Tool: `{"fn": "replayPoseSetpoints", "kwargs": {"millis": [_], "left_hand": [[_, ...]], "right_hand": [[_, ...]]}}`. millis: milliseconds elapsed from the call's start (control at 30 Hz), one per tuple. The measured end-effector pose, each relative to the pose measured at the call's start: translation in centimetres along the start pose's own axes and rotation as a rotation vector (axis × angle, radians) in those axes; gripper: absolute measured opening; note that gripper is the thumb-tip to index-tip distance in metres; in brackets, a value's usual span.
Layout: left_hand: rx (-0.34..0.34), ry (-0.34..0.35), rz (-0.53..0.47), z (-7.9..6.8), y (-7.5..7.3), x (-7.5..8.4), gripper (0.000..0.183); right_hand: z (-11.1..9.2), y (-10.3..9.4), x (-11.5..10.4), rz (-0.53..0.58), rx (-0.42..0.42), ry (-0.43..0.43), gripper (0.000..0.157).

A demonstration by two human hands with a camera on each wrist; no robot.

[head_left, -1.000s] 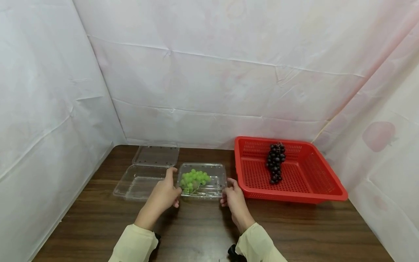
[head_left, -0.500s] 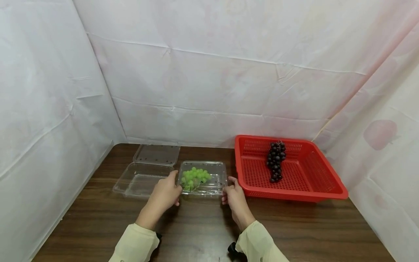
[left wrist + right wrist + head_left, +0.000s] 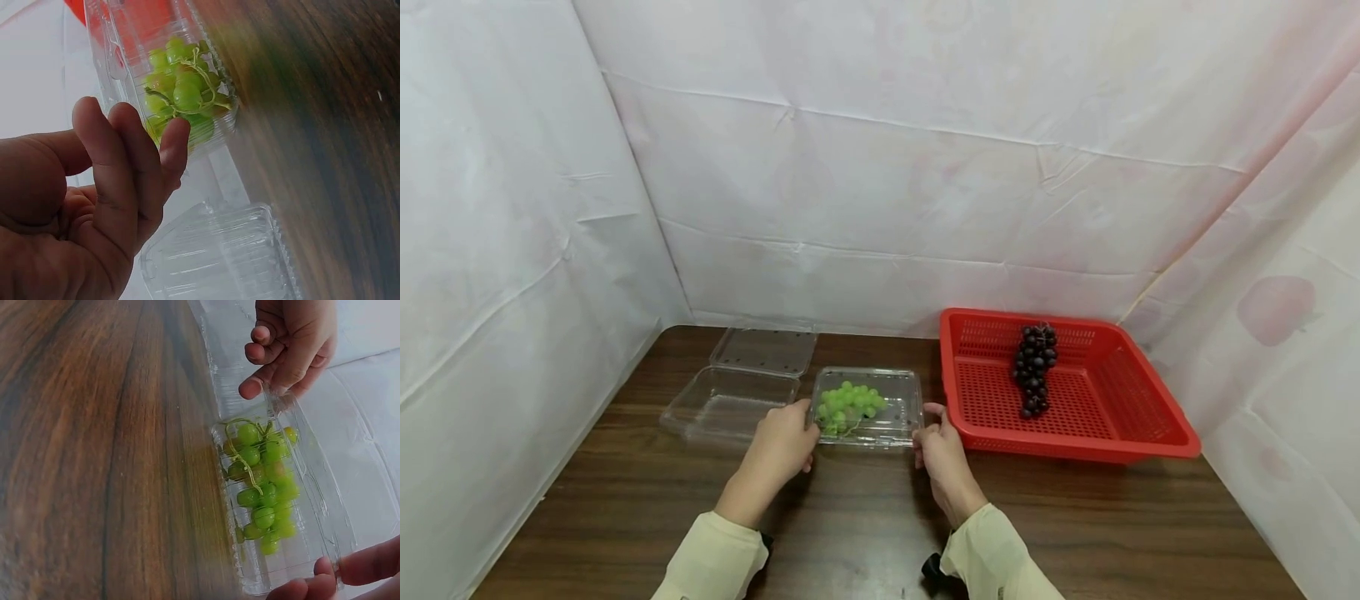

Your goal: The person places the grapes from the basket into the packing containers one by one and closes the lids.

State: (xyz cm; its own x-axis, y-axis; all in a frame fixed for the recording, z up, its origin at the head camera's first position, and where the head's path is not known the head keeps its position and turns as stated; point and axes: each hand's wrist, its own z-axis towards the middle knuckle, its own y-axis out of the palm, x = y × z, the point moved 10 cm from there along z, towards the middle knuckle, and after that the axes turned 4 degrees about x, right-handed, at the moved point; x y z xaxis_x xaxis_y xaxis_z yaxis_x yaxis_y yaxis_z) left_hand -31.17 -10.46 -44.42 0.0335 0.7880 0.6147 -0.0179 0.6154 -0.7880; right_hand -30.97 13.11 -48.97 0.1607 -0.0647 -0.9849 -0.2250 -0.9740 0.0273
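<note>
Pinching the lidded clamshell (image 3: 898, 414) at opposite ends: with the left hand (image 3: 781, 440) on the end away from the red plastic basket (image 3: 1075, 448), with the right hand (image 3: 946, 457) on the end facing it. Keeping the clamshell just left of the basket. Judging as done: green grapes (image 3: 850, 402) boxed and covered, latching not discernible. Judging as left: dark grapes (image 3: 1034, 367) inside the basket, open clamshell (image 3: 730, 407) farther left of it.

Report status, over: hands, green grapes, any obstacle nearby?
Left hand, right hand gripping sides of clear container. Green grapes inside. Red basket close beside right hand.
</note>
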Motion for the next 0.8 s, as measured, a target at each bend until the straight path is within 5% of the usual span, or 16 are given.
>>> {"fn": "replayPoseSetpoints", "kwargs": {"millis": [167, 533, 800], "left_hand": [[-0.008, -0.012, 0.011, -0.2, -0.1, 0.0, 0.05], [0.027, 0.011, 0.054, -0.9, -2.1, 0.8, 0.046], [0.005, 0.041, -0.006, -1.7, -4.8, 1.3, 0.04]], "right_hand": [[-0.4, 0.0, -0.2, -0.044, -0.022, -0.017, 0.045], [-3.1, -1.5, -3.1, -0.573, -0.014, -0.225, 0.044], [-4.8, -2.5, -5.9, -0.561, -0.044, -0.291, 0.014]]}}
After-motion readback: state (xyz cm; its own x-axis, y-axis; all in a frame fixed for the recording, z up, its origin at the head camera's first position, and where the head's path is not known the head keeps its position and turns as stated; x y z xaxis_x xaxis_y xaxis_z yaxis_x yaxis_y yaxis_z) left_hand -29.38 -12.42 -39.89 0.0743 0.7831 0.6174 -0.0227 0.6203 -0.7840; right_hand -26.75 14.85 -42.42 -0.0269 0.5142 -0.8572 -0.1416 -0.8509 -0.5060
